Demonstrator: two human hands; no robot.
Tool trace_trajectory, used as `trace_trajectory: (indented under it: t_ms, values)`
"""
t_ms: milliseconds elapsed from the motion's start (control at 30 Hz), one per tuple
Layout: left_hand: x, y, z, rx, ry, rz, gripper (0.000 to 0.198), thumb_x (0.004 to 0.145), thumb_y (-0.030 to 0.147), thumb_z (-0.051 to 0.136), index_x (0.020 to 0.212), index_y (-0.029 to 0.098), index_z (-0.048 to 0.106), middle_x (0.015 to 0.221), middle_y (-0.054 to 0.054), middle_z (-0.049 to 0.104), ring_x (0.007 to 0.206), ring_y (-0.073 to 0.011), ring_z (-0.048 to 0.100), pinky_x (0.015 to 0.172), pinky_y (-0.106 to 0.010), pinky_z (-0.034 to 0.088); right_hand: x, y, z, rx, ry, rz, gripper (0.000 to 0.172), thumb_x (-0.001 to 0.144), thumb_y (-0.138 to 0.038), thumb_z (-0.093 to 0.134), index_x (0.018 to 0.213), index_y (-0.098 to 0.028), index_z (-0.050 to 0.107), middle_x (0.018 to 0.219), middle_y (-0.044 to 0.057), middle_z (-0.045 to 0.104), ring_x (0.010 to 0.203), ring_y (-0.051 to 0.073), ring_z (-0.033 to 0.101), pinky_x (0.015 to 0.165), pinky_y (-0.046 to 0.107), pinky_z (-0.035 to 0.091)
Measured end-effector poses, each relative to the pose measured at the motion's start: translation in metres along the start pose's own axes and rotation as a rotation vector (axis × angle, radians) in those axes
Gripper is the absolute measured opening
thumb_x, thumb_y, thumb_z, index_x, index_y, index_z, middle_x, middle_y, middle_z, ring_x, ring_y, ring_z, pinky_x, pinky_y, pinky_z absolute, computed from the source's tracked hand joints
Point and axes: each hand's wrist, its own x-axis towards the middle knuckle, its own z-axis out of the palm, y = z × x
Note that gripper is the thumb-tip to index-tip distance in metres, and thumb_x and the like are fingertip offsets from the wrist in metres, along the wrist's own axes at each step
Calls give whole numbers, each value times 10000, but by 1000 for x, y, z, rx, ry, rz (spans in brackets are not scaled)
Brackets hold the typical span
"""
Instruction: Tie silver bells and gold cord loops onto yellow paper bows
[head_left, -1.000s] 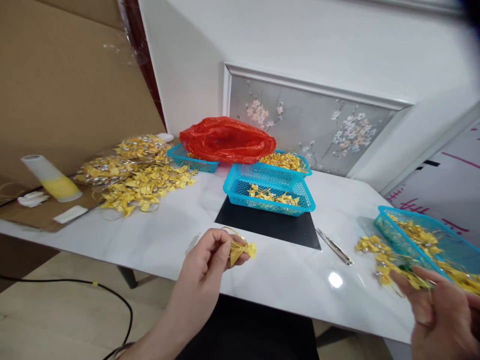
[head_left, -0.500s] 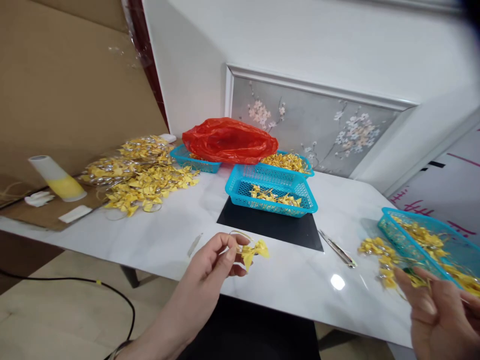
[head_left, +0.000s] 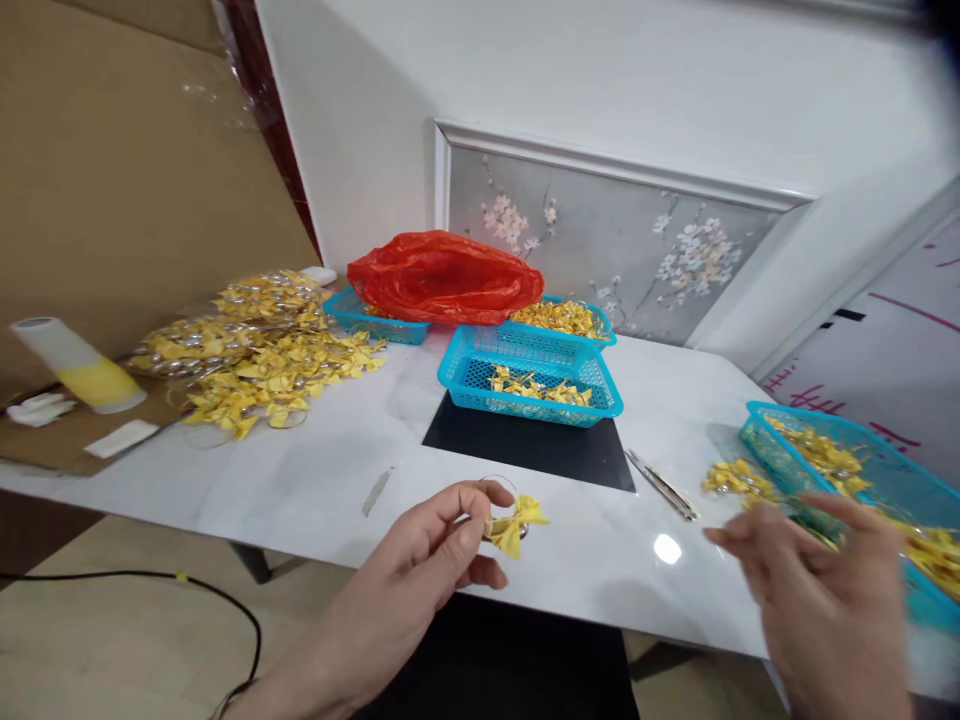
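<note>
Between the thumb and fingers of my left hand (head_left: 442, 545) is a yellow ribbon bow (head_left: 511, 527) with a silver bead and a thin looped cord. It is held just above the front part of the white table (head_left: 585, 555). My right hand (head_left: 832, 590) is at the right, its fingers drawn together and slightly blurred. Whatever they pinch is too unclear to name. Just beyond those fingers lies a small pile of yellow bows (head_left: 739, 478), against a blue basket (head_left: 907, 470) holding more bows.
A blue basket (head_left: 457, 395) with several bows rests on a black mat (head_left: 517, 450). Tweezers (head_left: 664, 487) lie to its right. Farther back are a red plastic bag (head_left: 442, 280) and more baskets. Heaped bows (head_left: 277, 370) and a white-and-yellow cone (head_left: 79, 365) occupy the left.
My right hand has moved left and a little up, away from the right basket's near side. The left hand keeps its hold on the bow, having shifted slightly right.
</note>
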Motion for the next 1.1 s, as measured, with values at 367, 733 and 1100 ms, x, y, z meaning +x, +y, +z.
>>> trace_trajectory:
  t_ms: [367,733,1100]
  values:
    - [-5,4,3,347,-102,67,221,1001,374,403,847,258,511,1166,1,551,918,-167,563,818,-271,484,-41,-49,90,27,-1053,202,307,948,-471,518,950,-176,606,783,-5,583,539,71,509,506,199,431]
    - [-3,5,2,447,-43,31,249,986,375,430,796,241,518,1005,0,555,808,-160,523,753,-260,427,-47,-47,90,-140,-861,-68,218,931,-300,548,752,-178,579,620,-42,478,548,84,395,490,205,309]
    - [-5,-6,19,701,396,423,112,885,223,604,789,268,639,932,-40,544,800,-209,545,640,-269,428,-59,-42,99,-202,-582,-534,138,925,-131,539,817,-178,610,672,-23,594,522,83,474,507,190,388]
